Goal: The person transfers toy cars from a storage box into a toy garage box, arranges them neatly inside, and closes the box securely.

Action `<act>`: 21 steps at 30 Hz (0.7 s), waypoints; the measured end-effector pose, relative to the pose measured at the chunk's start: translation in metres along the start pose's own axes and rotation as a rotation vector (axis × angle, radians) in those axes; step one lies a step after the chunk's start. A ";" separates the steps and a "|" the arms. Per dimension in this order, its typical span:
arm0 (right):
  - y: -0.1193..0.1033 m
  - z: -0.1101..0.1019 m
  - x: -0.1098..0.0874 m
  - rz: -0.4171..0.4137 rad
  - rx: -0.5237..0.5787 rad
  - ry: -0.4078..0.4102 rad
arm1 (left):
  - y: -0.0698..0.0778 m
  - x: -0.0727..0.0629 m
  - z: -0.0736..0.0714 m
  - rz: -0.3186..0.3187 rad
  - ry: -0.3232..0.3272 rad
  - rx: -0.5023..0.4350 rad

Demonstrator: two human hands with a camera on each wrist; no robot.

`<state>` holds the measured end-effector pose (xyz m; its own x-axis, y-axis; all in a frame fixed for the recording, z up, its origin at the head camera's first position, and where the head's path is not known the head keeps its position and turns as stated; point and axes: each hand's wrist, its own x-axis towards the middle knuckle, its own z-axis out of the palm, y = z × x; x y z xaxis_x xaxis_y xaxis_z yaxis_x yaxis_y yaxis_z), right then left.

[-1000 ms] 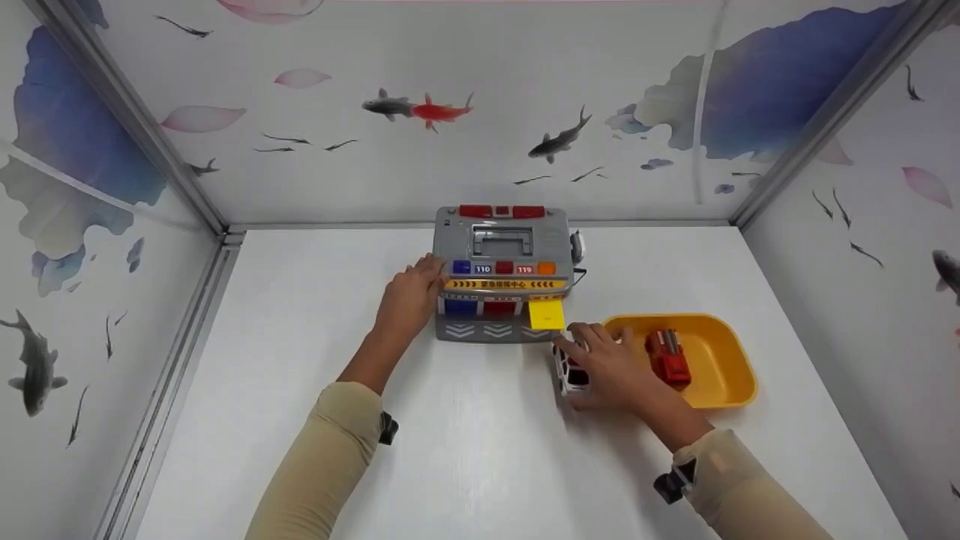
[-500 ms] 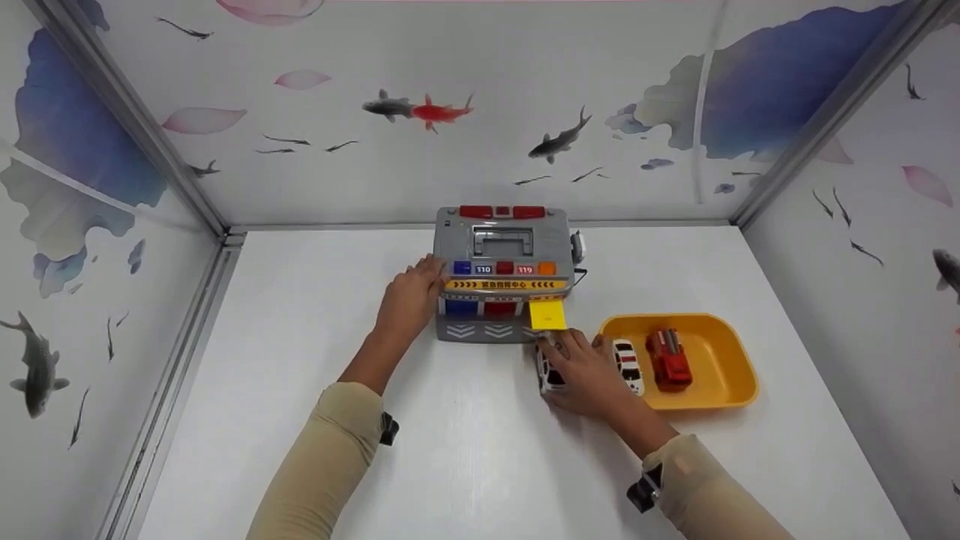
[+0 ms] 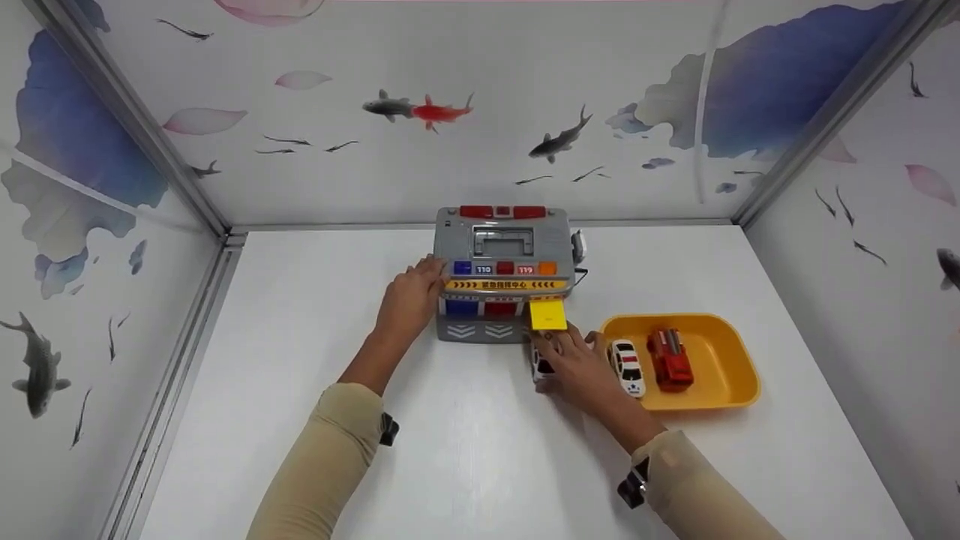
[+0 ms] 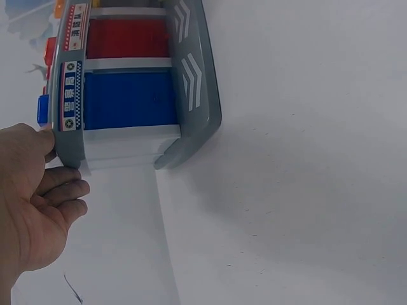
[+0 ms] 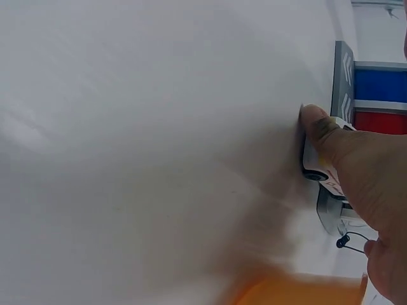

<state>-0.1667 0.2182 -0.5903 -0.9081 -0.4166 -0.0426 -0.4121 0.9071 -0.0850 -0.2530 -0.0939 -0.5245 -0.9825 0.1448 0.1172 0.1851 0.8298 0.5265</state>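
A grey toy garage [image 3: 502, 240] with blue, red and yellow doors stands at the back of the table. My left hand [image 3: 410, 296] holds its left front edge; in the left wrist view the thumb and bent fingers meet its corner. The yellow door [image 3: 548, 316] on the right sticks out, raised. Below it, my right hand [image 3: 581, 371] grips a white toy car [image 3: 541, 361] from above, the car's front at the garage's right bay. In the right wrist view the thumb lies along the side of the car [image 5: 317, 159]; the hand hides much of it.
To the right is a yellow tray [image 3: 731, 367]. A red toy fire truck [image 3: 670, 360] and a white toy police car [image 3: 626, 367] lie in it. A small handset [image 3: 577, 246] with a cord hangs on the garage's right side. Printed panels enclose the table.
My right hand has moved left from the tray's edge with the white toy car, up to the raised yellow door. The police car in the tray has come into view. My left hand stays put.
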 end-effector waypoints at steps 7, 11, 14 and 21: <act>0.002 0.003 0.005 0.017 0.033 0.022 | 0.000 0.000 0.001 -0.002 0.008 -0.007; 0.004 0.005 0.005 -0.003 0.041 0.060 | -0.001 0.000 0.000 0.008 0.018 -0.001; 0.004 0.005 0.006 -0.014 0.033 0.074 | 0.000 0.001 -0.001 0.011 0.017 0.003; 0.000 0.009 0.007 0.010 -0.009 0.076 | 0.000 -0.001 -0.001 -0.009 0.005 -0.007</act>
<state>-0.1723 0.2149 -0.5996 -0.9150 -0.4022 0.0327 -0.4035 0.9118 -0.0760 -0.2523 -0.0944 -0.5240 -0.9840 0.1348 0.1165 0.1765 0.8274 0.5332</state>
